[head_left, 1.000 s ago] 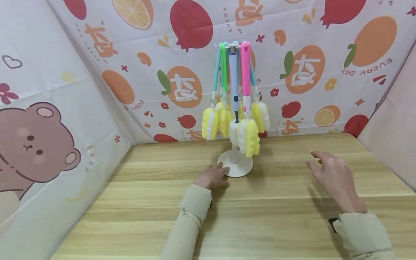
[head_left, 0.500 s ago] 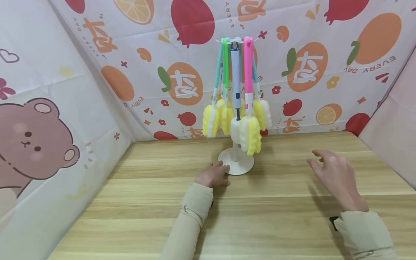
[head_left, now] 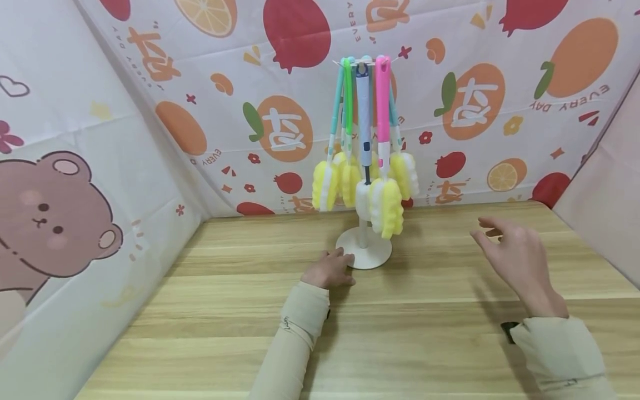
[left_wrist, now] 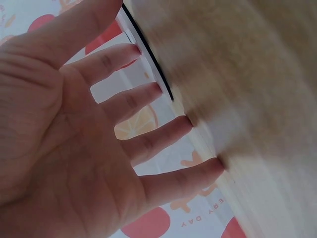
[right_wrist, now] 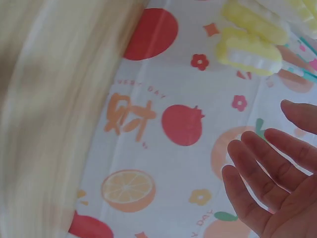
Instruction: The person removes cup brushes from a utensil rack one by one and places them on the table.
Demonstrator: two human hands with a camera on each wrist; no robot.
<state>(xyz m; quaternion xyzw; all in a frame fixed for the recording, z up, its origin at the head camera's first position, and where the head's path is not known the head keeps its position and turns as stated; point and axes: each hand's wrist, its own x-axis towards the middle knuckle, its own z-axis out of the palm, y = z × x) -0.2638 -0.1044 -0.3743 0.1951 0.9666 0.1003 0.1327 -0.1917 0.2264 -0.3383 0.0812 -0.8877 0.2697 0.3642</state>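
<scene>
A white stand with a round base (head_left: 372, 256) bears several hanging sponge brushes in the head view. Among them are a brush with a pink handle (head_left: 383, 111), one with a green handle (head_left: 348, 105) and one with a light blue handle (head_left: 364, 116). Their heads are mostly yellow and white sponge (head_left: 392, 208). My left hand (head_left: 327, 270) touches the base's left edge, fingers spread; in the left wrist view some fingertips (left_wrist: 156, 89) rest at its rim and others on the table. Off to the right, my right hand (head_left: 517, 258) hovers above the table with relaxed fingers, holding nothing.
The wooden table (head_left: 225, 328) runs back to a fruit-printed cloth (head_left: 320, 33). A cloth with a bear print (head_left: 55, 216) hangs along the left side, and a pale cloth (head_left: 612, 205) closes off the right.
The right hand has risen slightly, its fingers lifting a little. The left hand stays at the base. A slight upward shift of the scene comes with the head camera's movement.
</scene>
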